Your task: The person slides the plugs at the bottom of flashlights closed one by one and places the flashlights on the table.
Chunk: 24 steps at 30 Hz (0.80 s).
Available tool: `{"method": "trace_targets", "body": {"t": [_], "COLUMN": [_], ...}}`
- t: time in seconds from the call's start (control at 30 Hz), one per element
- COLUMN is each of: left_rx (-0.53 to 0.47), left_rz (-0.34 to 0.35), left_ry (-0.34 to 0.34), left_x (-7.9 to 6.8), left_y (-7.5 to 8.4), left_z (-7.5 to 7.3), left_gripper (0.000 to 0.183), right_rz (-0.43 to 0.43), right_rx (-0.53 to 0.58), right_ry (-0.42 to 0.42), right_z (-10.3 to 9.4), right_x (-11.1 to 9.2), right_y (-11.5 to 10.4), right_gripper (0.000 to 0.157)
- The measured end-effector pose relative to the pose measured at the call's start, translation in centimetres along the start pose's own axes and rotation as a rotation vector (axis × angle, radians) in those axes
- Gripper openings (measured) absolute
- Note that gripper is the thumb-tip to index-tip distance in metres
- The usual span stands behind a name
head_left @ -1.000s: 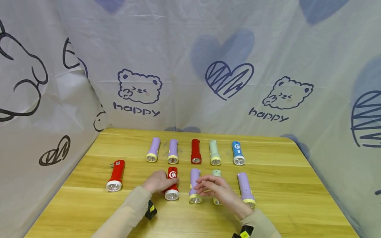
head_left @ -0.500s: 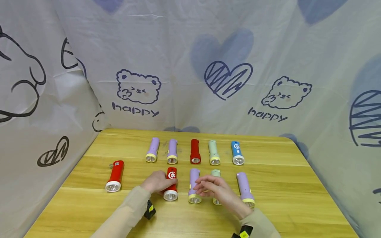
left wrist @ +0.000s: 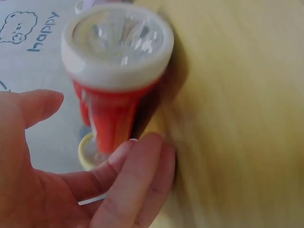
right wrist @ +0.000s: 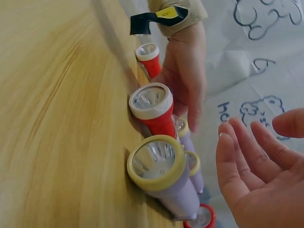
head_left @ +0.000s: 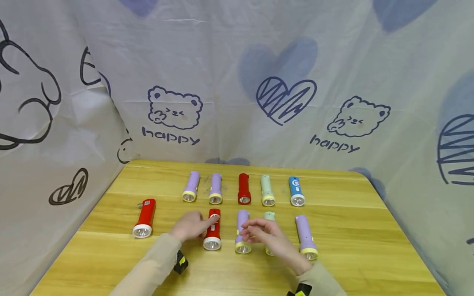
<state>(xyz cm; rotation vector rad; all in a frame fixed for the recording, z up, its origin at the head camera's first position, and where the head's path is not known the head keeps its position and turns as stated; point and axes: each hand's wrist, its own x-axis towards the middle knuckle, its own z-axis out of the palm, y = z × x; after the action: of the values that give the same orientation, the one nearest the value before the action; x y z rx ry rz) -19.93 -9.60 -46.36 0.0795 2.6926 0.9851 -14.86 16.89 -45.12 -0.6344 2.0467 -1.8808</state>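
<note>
Lying on the table, a red flashlight (head_left: 212,234) with a white head points its lens toward me. My left hand (head_left: 192,226) is beside it on the left, thumb extended over its upper part in the head view. In the left wrist view that thumb stands away from the body, while the relaxed fingers (left wrist: 137,175) are close to it; whether they touch is unclear. My right hand (head_left: 272,238) hovers with loosely bent fingers and holds nothing. Below it are a purple flashlight (head_left: 243,222) and a pale green flashlight (head_left: 269,215), partly covered by the hand.
Another red flashlight (head_left: 145,216) lies at the left, a purple flashlight (head_left: 304,232) at the right. Behind is a row: purple flashlights (head_left: 193,181), a red flashlight (head_left: 243,185), a pale green flashlight (head_left: 266,187), a blue flashlight (head_left: 296,187). A printed cloth (head_left: 229,82) hangs around the table.
My left hand has loosened from the red flashlight and drawn slightly left, its thumb raised off the body. The white switch now shows. The right hand has hardly moved.
</note>
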Motion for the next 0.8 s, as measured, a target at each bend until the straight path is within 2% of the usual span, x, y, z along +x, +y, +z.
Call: {"method": "trace_targets", "body": {"t": [0.13,0.27,0.4,0.47,0.6,0.8], "left_rx": [0.086,0.176,0.273,0.303,0.335,0.359], "left_rz": [0.062,0.132,0.153,0.137,0.050,-0.144], "left_ry": [0.091,0.232,0.369,0.405,0.404,0.269], "left_x": [-0.1,0.1,0.4,0.5,0.2,-0.5], "left_y": [-0.6,-1.6,-3.1,-4.0,-5.7,-7.9], "left_z": [-1.6,-4.0,-6.4,-7.5,-9.1,-10.5], "left_gripper": [0.044,0.036,0.037,0.041,0.053,0.074], "right_rz": [-0.074,-0.094,-0.099,-0.104,-0.128,-0.106], "right_rx": [-0.058,-0.093,-0.165,-0.213,-0.306,-0.373], "right_ry": [0.003,0.003,0.023,0.046,0.073,0.055], "right_z": [0.9,1.7,2.7,3.2,4.3,5.4], "right_x": [0.3,0.7,1.4,1.8,2.5,3.1], "right_y": [-0.2,-0.5,-1.1,-1.3,-1.7,-2.0], "right_gripper": [0.034,0.033,0.031,0.029,0.026,0.026]}}
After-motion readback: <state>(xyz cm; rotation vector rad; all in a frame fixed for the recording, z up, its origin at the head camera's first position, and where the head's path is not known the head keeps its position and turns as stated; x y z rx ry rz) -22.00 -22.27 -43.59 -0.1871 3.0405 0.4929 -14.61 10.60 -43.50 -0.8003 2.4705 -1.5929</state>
